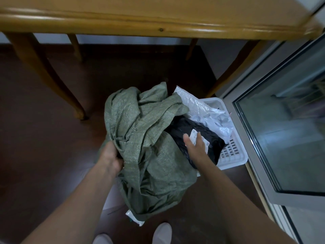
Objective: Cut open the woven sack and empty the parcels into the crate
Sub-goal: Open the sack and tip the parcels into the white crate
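A crumpled green woven sack [151, 138] lies on the dark floor, partly draped over a white slatted plastic crate [232, 152]. My left hand [110, 155] grips a bunch of the sack's fabric at its left side. A black parcel [202, 134] with a white label sticks out from under the sack over the crate. My right hand [195, 143] rests on that parcel with straight, spread fingers. Behind it a white plastic parcel [204, 108] lies in the crate. The corner of another white parcel [134, 218] peeks from under the sack's near end.
A wooden table [158, 20] spans the top of the view, its legs [45, 71] standing left and right of the sack. A glass door with a metal frame [281, 129] stands close on the right. My white shoes [161, 233] are at the bottom edge.
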